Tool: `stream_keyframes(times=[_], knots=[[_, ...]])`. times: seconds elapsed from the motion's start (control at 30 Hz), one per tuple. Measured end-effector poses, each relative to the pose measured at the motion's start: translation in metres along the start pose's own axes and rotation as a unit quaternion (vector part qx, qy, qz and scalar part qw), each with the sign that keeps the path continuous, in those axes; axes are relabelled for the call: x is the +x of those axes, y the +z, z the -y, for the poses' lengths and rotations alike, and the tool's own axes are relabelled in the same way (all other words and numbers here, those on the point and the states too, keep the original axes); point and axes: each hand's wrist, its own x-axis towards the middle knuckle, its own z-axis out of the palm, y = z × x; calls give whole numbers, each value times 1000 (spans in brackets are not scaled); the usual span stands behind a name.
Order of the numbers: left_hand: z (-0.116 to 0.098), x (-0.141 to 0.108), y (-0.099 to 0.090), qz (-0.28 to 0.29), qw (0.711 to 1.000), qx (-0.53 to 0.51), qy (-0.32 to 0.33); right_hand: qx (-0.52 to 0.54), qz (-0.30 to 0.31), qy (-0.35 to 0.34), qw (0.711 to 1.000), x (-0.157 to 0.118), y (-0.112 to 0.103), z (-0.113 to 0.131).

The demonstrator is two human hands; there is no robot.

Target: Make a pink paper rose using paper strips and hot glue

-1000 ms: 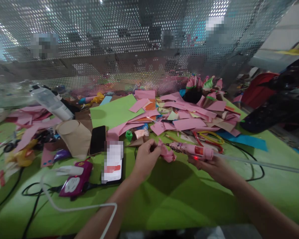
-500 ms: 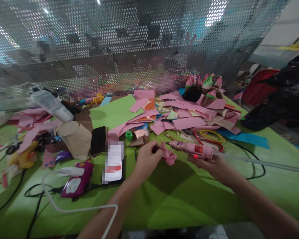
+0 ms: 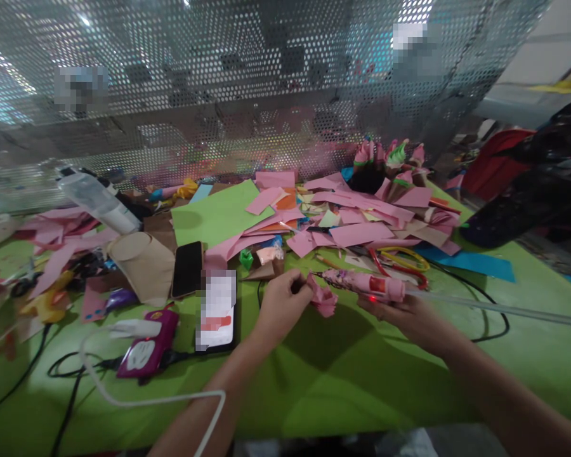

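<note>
Between the fingertips of my left hand [image 3: 285, 301] is a folded piece of pink paper [image 3: 324, 298] with a frilled lower edge. My right hand [image 3: 400, 317] is closed round a pink glue gun [image 3: 361, 284] with a small red light glowing on its underside. The gun's dark nozzle points left and is at the upper edge of the pink paper; whether it touches cannot be made out. A long clear glue stick [image 3: 499, 310] sticks out of the gun's back end to the right. Both hands are a little above the green tabletop [image 3: 342, 381].
Pink paper strips [image 3: 361, 235] pile up at the back beside a light green sheet [image 3: 219, 216]. Scissors [image 3: 404, 260] lie behind the gun. Left are a lit phone [image 3: 216, 311], a dark phone [image 3: 188, 270], a magenta power strip [image 3: 147, 343], cables and a paper roll [image 3: 140, 263].
Both hands, the pink paper and the glue gun stay almost where they were. At the far left edge, something blurred has shifted over the table.
</note>
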Motion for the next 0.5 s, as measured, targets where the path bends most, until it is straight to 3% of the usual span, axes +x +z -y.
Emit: stream_keyframes(times=[0.5], knots=[[-2,3,-3,-11,999,-45,-1,18,-18,15,1000,0,3,11]])
